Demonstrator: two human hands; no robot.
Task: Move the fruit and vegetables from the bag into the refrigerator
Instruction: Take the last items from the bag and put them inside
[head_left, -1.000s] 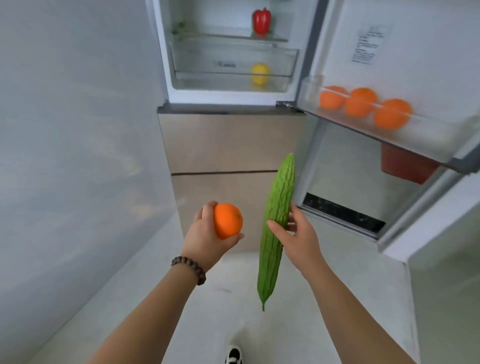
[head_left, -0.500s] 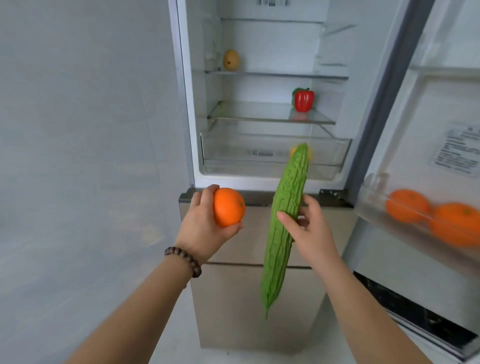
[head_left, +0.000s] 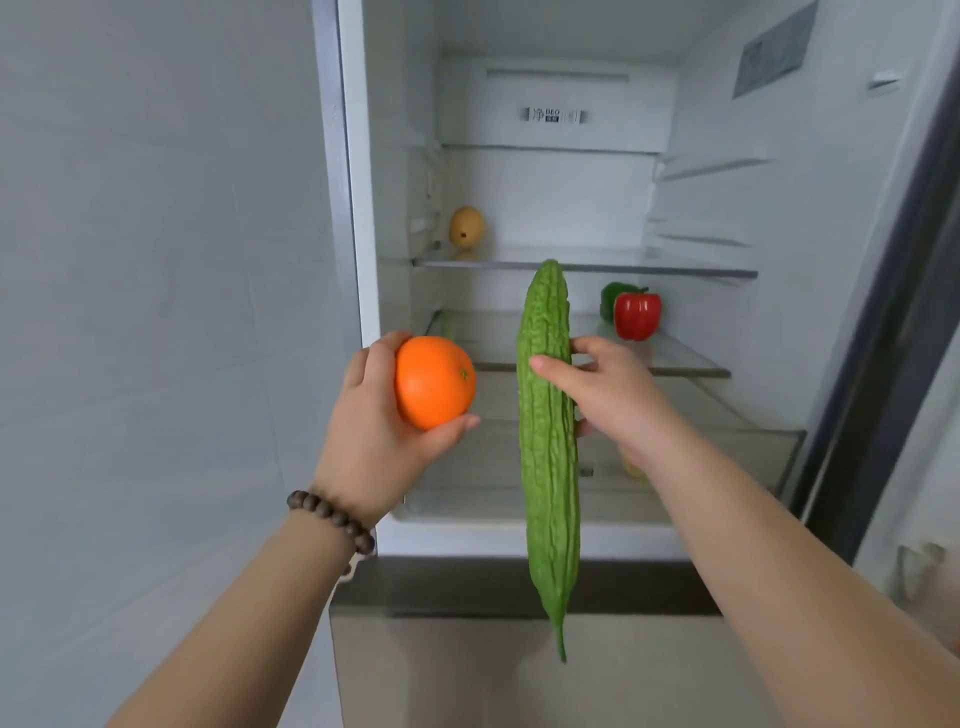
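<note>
My left hand grips an orange in front of the open refrigerator. A long green bitter gourd hangs upright in my right hand, its tip level with the middle glass shelf. Inside, a yellow pear stands on that shelf at the left. On the lower glass shelf sit a red pepper and, behind it, a green pepper. The bag is out of view.
A clear crisper drawer lies below the shelves, with something yellow half hidden behind my right wrist. The open door's dark edge runs down the right. A grey wall fills the left. The closed lower compartment is beneath.
My view has tilted up and closer to the fridge interior. Both hands, still holding the orange and the gourd, have risen toward the shelves. The door bin with oranges has left the view.
</note>
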